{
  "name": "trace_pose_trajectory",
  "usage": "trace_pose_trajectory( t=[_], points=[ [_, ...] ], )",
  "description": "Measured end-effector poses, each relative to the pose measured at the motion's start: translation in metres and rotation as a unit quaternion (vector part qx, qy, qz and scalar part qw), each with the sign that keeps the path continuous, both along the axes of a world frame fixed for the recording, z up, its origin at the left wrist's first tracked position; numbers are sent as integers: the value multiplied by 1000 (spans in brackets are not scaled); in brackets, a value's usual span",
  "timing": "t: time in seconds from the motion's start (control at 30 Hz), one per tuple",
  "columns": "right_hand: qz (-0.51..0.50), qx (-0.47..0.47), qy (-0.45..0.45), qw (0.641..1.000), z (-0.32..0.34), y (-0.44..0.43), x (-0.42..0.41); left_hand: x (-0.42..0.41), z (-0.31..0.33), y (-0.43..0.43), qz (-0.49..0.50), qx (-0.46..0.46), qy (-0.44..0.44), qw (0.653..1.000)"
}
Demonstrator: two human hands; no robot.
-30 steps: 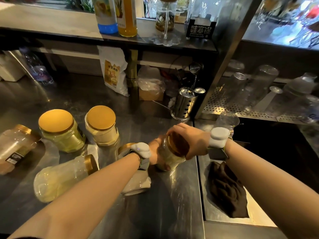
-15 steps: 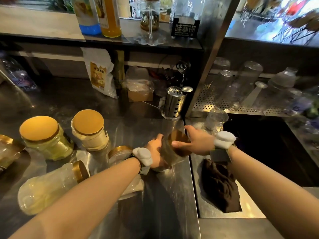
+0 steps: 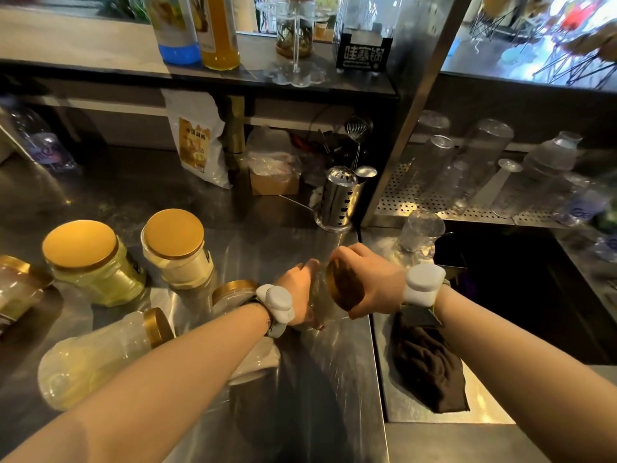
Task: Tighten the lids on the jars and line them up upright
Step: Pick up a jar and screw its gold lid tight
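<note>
Steel bar counter point(image 3: 314, 379), jars scattered, one jar being capped near its right edge.

Left hand point(image 3: 297, 292) wraps the clear jar point(image 3: 319, 304), tilted, just beside the counter's right edge; right hand point(image 3: 370, 282) is closed over its gold lid point(image 3: 344, 285). It looks like light, smooth plastic, liable to slip or flex, so hold the body low and the lid by its rim. Two capped jars point(image 3: 96, 262) stand upright toward the left edge; another point(image 3: 96, 355) lies on its side.

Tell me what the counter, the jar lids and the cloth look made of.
Counter: brushed steel, by its streaked reflections. Jar lids: matte gold, metal or coated plastic; unclear. Cloth: dark brown fabric, soft and crumpled.
</note>
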State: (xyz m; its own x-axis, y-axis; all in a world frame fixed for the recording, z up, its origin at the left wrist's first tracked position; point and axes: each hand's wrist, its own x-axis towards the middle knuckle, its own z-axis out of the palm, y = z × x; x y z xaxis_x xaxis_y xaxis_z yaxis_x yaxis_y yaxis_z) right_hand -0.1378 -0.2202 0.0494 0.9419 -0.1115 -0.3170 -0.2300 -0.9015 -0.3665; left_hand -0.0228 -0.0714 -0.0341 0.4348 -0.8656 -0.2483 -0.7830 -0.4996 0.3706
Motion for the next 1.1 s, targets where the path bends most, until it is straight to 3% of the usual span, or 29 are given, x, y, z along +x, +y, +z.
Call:
trace_pose_trajectory(
  t=[0.1,0.23,0.5,0.63,0.73,0.9,1.0,1.1],
  points=[
    [33,-17,-15,999,2,1,-4,2,1,1,4,-15,17,1000],
    [82,-71,-50,993,3,7,-11,-3,7,0,87,-46,86,991],
    [156,-116,-73,978,0,6,-10,-2,8,4,95,-65,121,986],
    [108,-76,-60,989,1,1,-9,-1,8,3,86,-54,88,991],
    [17,-11,-18,1000,2,-2,-10,-4,8,3,72,-51,60,994],
    [-100,-24,61,993,-1,3,-8,-5,10,3,59,-67,54,995],
    [-62,4,51,997,4,2,-10,-6,10,4,60,-55,45,996],
    [32,-52,3,998,12,2,-14,-5,8,4,81,-46,48,994]
  ],
)
